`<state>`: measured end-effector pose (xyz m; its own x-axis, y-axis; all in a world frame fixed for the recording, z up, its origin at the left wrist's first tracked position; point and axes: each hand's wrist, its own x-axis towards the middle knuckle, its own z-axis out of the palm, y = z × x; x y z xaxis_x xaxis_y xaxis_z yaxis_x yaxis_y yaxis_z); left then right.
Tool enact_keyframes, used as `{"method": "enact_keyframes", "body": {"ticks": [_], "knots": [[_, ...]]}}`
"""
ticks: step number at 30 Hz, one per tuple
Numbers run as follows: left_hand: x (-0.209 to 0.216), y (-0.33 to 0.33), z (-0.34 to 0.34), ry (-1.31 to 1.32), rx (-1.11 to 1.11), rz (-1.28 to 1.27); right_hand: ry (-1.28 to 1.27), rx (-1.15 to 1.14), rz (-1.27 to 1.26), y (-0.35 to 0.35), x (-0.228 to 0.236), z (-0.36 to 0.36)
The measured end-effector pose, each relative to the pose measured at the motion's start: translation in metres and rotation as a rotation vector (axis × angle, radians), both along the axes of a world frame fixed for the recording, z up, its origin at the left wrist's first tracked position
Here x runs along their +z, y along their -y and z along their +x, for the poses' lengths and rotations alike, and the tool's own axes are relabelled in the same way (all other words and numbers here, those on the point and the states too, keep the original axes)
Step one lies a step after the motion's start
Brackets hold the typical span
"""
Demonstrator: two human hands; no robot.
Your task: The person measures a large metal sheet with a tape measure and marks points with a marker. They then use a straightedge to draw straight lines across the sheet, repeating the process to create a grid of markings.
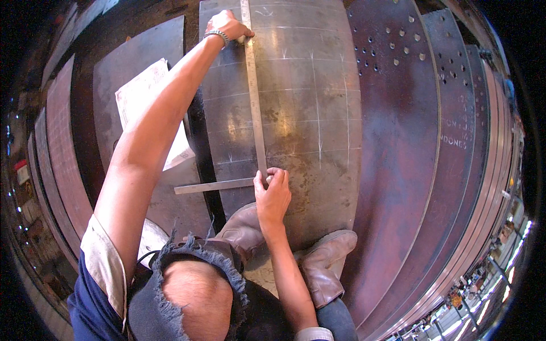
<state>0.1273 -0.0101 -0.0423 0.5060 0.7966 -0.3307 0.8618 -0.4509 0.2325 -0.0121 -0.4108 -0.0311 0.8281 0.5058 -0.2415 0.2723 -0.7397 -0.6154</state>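
Seen from the head camera: left hand stretched out to the far end of the steel square, fingers curled and pressing its long blade flat onto the chalk-marked steel plate. Right hand at the square's near corner, fingers pinching a small piece of chalk just beside the blade. Brown boots planted on the plate below the square. Paper sheet lying left of the square.

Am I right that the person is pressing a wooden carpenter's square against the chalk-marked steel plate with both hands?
Not quite: the head view shows a metal carpenter's square, not a wooden one. The left hand holds its far end and the right hand its corner, flat on the chalk-marked steel plate.
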Motion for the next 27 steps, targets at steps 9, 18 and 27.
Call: {"method": "enact_keyframes", "body": {"ticks": [9,18,27], "knots": [[-0.001,-0.002,-0.001,0.020,0.005,0.014,0.096,0.025,0.046,0.002,-0.004,-0.004],[-0.018,-0.012,-0.004,0.041,-0.021,0.127,0.092,0.025,0.047,0.000,-0.005,-0.005],[-0.010,-0.002,-0.001,0.056,-0.022,0.136,0.072,0.004,0.044,0.001,-0.006,-0.004]]}}
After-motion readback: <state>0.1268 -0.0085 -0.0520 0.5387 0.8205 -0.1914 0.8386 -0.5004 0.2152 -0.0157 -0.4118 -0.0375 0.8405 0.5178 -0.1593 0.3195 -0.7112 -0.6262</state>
